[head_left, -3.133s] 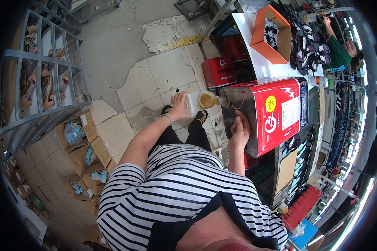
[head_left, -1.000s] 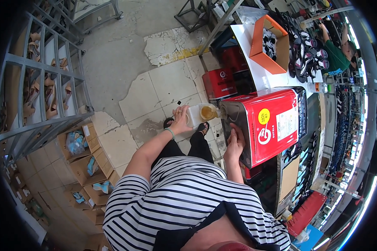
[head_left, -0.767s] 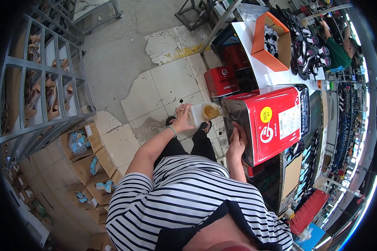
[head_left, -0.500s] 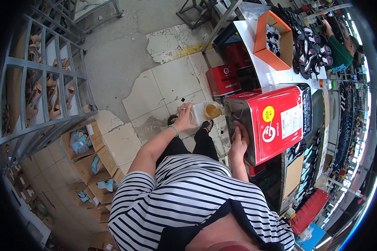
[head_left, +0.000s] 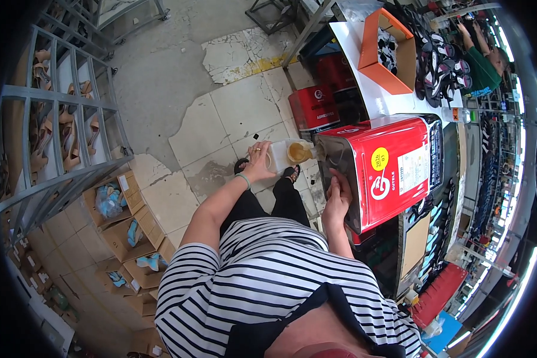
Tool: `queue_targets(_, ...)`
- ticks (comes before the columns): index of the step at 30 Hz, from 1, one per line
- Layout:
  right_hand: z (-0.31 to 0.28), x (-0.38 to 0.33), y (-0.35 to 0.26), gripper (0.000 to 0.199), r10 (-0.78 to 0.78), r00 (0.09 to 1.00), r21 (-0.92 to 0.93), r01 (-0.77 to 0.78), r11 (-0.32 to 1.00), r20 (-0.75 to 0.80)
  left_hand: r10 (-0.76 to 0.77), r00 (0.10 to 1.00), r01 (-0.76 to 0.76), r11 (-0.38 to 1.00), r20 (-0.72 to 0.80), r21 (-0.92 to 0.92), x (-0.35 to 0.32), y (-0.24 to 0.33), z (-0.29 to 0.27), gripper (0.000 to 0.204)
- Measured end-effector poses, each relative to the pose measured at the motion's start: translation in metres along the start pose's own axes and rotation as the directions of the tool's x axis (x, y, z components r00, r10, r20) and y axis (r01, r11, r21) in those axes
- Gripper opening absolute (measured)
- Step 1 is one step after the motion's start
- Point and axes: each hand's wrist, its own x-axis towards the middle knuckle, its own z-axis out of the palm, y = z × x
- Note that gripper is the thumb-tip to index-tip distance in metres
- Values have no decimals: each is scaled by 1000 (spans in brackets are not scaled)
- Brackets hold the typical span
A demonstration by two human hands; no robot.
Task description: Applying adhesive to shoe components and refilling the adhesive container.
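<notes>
A large red metal can (head_left: 394, 173) lies tipped on its side at the right, its grey top facing left. A thick amber liquid (head_left: 298, 154) runs from its mouth into a translucent white plastic container (head_left: 278, 159). My left hand (head_left: 258, 162) is closed around the far-left end of that container and holds it up beneath the can's opening. My right hand (head_left: 337, 200) grips the can's near top edge, thumb up along the grey top; part of its fingers is hidden behind the can.
More red cans (head_left: 314, 108) stand under a white table (head_left: 355, 45) bearing an orange box (head_left: 386, 53) and black sandals (head_left: 438, 65). Left are a metal rack (head_left: 59, 98) of tan sandals and open cardboard boxes (head_left: 128, 232). Another person (head_left: 482, 71) works at far right.
The whole view has shifted slightly. Both hands keep their hold, and the liquid is still running from the can into the container.
</notes>
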Motion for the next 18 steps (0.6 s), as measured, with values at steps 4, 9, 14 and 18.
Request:
queue_targets(4, 2, -2, 0, 20, 13, 1000, -1, -13, 1000, -10, 8, 1000, -8, 1000, 4, 19, -1, -4, 2, 105)
queue_targets(9, 4, -3, 0, 20, 51, 998, -23, -52, 998, -28, -11, 1000, 11, 1000, 24, 13, -2, -7, -1, 106)
queue_targets(14, 3, -2, 2, 21, 43, 999, 0, -43, 999, -16, -32, 999, 32, 999, 7, 27, -1, 1, -4, 106)
queue_targets(18, 5, -4, -4, 21, 12, 1000, -18, -12, 1000, -9, -30, 1000, 30, 999, -7, 45, -1, 4, -6, 106)
